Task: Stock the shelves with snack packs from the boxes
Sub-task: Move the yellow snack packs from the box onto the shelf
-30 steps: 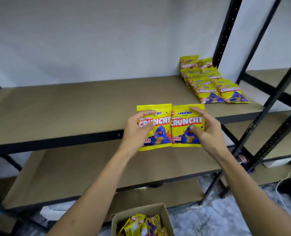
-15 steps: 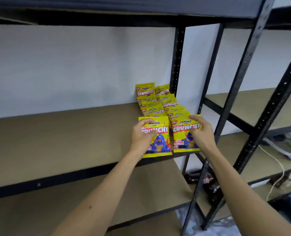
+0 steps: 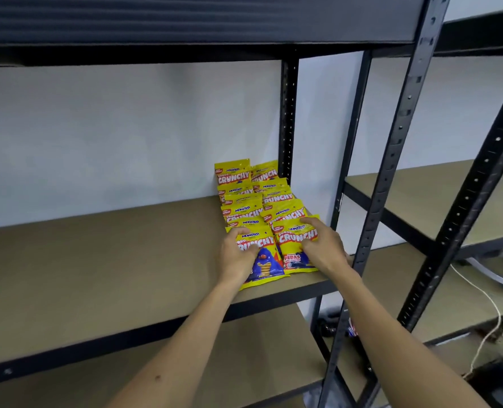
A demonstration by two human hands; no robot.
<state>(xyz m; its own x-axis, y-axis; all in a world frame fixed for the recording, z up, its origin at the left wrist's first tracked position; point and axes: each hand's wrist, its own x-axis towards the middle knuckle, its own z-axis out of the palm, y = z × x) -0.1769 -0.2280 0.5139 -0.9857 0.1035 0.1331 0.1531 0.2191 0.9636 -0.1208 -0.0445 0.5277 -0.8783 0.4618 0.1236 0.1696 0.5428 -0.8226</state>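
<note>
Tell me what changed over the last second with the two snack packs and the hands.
Both packs went from held in front of the shelf edge to lying at the front of the two rows already on the shelf. The left hand brought the left pack, the right hand the right pack. Each hand keeps its grip on its pack. The rows of packs behind are unchanged.

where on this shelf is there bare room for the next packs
Free: the long bare board of the shelf left of the pack rows, from wall to front edge. Crowded: the right end by the black upright, where the left hand and right hand hold the front packs.
</note>
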